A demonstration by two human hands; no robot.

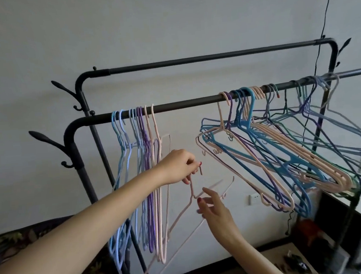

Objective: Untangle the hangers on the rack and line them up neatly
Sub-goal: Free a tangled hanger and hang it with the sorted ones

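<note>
At lower centre of the frame, a loose pale pink wire hanger (182,213) is pinched by its hook in the curled fingers of the left hand (179,166), while its shoulder is touched by the nearly straight fingers of the right hand (214,208). A neat bunch of blue, purple and pink hangers (144,183) is hung at the left of the black metal rack rail (183,105). A tangled cluster of pink, blue and green hangers (274,150) is spread along the rail at right.

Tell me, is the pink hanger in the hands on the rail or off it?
Off. The left hand pinches the pink hanger by its hook, below the rail.

Open rail (185,105) gap between hanger bunches (144,172)
</note>
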